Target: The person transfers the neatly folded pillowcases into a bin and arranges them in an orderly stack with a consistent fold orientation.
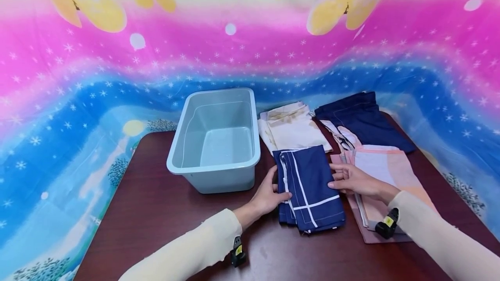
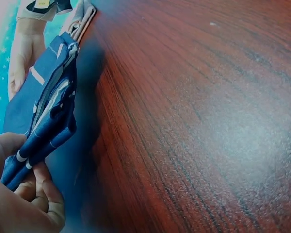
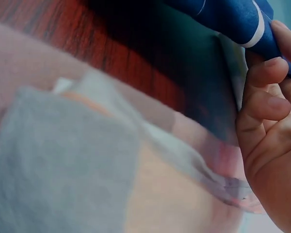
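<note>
A folded navy cloth with white lines (image 1: 312,185) is held between both hands, and a dark shadow shows on the table beneath it in the left wrist view. My left hand (image 1: 267,192) grips its left edge, thumb on top and fingers underneath, around the thick folded layers (image 2: 51,126). On the opposite edge, my right hand (image 1: 359,181) pinches the cloth, with its fingers bent beneath the blue fabric (image 3: 233,22) in the right wrist view. A pale blue-green plastic tub (image 1: 222,179) stands left of the cloth, with nothing inside.
Behind the navy cloth lies a folded cream fabric (image 1: 293,127). Dark navy fabric (image 1: 363,116) lies at the back right. Under my right forearm is a folded pink, peach and grey cloth (image 1: 402,168). A printed curtain (image 1: 273,55) hangs around the brown table (image 1: 156,203).
</note>
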The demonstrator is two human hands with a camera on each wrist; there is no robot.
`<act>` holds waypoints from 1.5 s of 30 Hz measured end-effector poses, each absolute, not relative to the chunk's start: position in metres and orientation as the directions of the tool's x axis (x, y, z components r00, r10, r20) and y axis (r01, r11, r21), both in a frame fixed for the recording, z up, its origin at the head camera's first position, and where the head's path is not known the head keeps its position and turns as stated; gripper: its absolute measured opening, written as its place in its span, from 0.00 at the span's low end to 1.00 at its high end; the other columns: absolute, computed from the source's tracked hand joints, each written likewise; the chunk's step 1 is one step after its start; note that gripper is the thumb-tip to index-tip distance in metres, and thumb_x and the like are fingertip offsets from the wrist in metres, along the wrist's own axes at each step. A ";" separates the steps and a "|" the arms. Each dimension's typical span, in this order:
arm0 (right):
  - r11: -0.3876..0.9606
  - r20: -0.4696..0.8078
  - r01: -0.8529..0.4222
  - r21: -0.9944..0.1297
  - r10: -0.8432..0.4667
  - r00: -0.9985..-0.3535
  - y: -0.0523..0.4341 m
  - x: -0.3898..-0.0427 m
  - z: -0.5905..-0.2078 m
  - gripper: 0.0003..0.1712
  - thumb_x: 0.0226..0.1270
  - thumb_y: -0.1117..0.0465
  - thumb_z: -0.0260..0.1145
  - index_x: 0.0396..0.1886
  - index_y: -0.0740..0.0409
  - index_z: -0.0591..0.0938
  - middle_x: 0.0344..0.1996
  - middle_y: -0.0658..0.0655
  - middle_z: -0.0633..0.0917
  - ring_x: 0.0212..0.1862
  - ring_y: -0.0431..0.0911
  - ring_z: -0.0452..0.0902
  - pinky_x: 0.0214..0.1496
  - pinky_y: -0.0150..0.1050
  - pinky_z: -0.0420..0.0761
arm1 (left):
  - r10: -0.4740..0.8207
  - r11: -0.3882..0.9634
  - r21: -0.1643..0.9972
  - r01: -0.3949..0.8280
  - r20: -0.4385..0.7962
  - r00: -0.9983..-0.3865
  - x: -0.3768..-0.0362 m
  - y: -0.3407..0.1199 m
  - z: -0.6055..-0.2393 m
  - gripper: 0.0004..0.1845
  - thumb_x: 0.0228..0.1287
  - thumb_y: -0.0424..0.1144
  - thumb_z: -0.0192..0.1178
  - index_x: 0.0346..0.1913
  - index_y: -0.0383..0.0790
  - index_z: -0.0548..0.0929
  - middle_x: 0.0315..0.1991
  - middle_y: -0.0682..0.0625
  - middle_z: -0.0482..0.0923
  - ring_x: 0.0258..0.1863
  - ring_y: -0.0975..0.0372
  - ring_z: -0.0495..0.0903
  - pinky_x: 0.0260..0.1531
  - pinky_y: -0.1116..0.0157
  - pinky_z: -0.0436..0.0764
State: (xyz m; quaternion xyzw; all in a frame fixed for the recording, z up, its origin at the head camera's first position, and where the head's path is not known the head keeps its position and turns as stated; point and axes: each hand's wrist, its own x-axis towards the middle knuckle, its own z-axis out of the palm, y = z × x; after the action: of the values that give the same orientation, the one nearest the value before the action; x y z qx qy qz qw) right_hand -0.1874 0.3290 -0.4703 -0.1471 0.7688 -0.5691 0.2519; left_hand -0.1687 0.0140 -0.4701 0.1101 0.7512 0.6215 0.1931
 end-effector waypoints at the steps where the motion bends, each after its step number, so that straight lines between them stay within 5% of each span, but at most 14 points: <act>1: 0.311 -0.221 0.061 -0.949 -0.510 -0.832 0.329 -0.187 -0.469 0.50 0.73 0.64 0.64 0.79 0.76 0.42 0.55 0.52 0.87 0.20 0.34 0.68 0.22 0.30 0.70 | 0.403 0.200 0.977 -0.070 -0.147 -0.903 -0.168 0.014 -0.469 0.47 0.61 0.29 0.67 0.79 0.50 0.54 0.47 0.33 0.87 0.42 0.50 0.89 0.42 0.60 0.87; 15: 0.293 -0.151 -0.020 -0.956 -0.548 -0.822 0.329 -0.181 -0.443 0.45 0.74 0.66 0.61 0.79 0.73 0.46 0.55 0.44 0.87 0.20 0.39 0.71 0.22 0.39 0.74 | 0.374 0.245 0.967 -0.063 -0.155 -0.915 -0.162 0.018 -0.451 0.46 0.61 0.32 0.69 0.77 0.50 0.56 0.47 0.36 0.87 0.41 0.51 0.90 0.44 0.58 0.87; 20: 0.334 -0.177 -0.007 -0.943 -0.517 -0.838 0.328 -0.177 -0.432 0.48 0.74 0.65 0.62 0.80 0.72 0.43 0.63 0.66 0.81 0.14 0.41 0.59 0.18 0.47 0.66 | 0.370 0.262 0.964 -0.046 -0.144 -0.918 -0.160 0.018 -0.446 0.47 0.60 0.33 0.70 0.78 0.48 0.55 0.47 0.36 0.87 0.42 0.51 0.90 0.44 0.58 0.87; 23: 0.362 -0.200 0.008 -0.932 -0.496 -0.845 0.327 -0.175 -0.424 0.48 0.74 0.64 0.62 0.80 0.72 0.43 0.70 0.79 0.67 0.19 0.36 0.64 0.20 0.45 0.68 | 0.379 0.261 0.965 -0.024 -0.125 -0.917 -0.160 0.015 -0.442 0.47 0.60 0.34 0.70 0.78 0.48 0.55 0.48 0.36 0.87 0.42 0.53 0.90 0.44 0.60 0.87; 27: 0.388 -0.210 0.011 -0.921 -0.473 -0.856 0.325 -0.173 -0.414 0.49 0.74 0.63 0.61 0.79 0.74 0.41 0.72 0.83 0.59 0.21 0.37 0.65 0.24 0.40 0.72 | 0.395 0.248 0.969 -0.001 -0.102 -0.913 -0.161 0.012 -0.432 0.47 0.61 0.35 0.70 0.78 0.48 0.54 0.51 0.36 0.86 0.43 0.55 0.90 0.43 0.62 0.87; 30: 0.384 -0.193 -0.002 -0.924 -0.470 -0.861 0.323 -0.173 -0.408 0.49 0.74 0.64 0.62 0.79 0.75 0.41 0.65 0.78 0.72 0.17 0.45 0.60 0.23 0.42 0.72 | 0.405 0.231 0.973 -0.005 -0.101 -0.909 -0.161 0.011 -0.424 0.47 0.61 0.35 0.70 0.78 0.49 0.54 0.52 0.37 0.85 0.43 0.56 0.89 0.43 0.61 0.88; 32: 0.377 -0.184 -0.012 -0.926 -0.478 -0.859 0.322 -0.173 -0.404 0.48 0.74 0.65 0.61 0.79 0.75 0.41 0.53 0.65 0.84 0.17 0.50 0.60 0.22 0.42 0.72 | 0.413 0.214 0.977 -0.009 -0.098 -0.906 -0.161 0.010 -0.420 0.47 0.61 0.35 0.70 0.78 0.50 0.54 0.53 0.37 0.84 0.44 0.55 0.89 0.44 0.59 0.88; 36: 0.343 -0.154 -0.033 -0.939 -0.505 -0.849 0.320 -0.174 -0.396 0.47 0.75 0.67 0.60 0.78 0.77 0.40 0.42 0.39 0.87 0.16 0.51 0.60 0.20 0.42 0.69 | 0.425 0.171 0.985 -0.005 -0.079 -0.902 -0.160 0.007 -0.412 0.45 0.63 0.35 0.69 0.77 0.54 0.55 0.56 0.38 0.82 0.46 0.51 0.89 0.46 0.55 0.88; 39: 0.297 -0.114 -0.060 -0.953 -0.535 -0.837 0.319 -0.175 -0.391 0.46 0.75 0.69 0.59 0.77 0.79 0.41 0.48 0.38 0.88 0.15 0.52 0.59 0.18 0.44 0.65 | 0.412 0.159 0.987 0.004 -0.062 -0.909 -0.157 0.005 -0.407 0.46 0.63 0.36 0.69 0.78 0.54 0.54 0.59 0.38 0.81 0.49 0.51 0.88 0.48 0.54 0.87; 45: 0.248 -0.064 -0.103 -0.963 -0.584 -0.809 0.315 -0.178 -0.380 0.43 0.75 0.72 0.57 0.77 0.79 0.42 0.44 0.43 0.89 0.17 0.57 0.57 0.18 0.48 0.61 | 0.393 0.103 0.995 -0.006 -0.046 -0.918 -0.148 0.000 -0.397 0.48 0.63 0.35 0.69 0.79 0.52 0.52 0.60 0.37 0.80 0.50 0.50 0.88 0.49 0.54 0.87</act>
State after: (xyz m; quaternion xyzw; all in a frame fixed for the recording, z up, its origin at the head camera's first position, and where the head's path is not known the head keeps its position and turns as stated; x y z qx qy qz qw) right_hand -0.1776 0.3149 -0.3798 -0.2256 0.7613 -0.5701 0.2111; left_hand -0.1482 0.0001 -0.3966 0.1331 0.7270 0.6563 0.1521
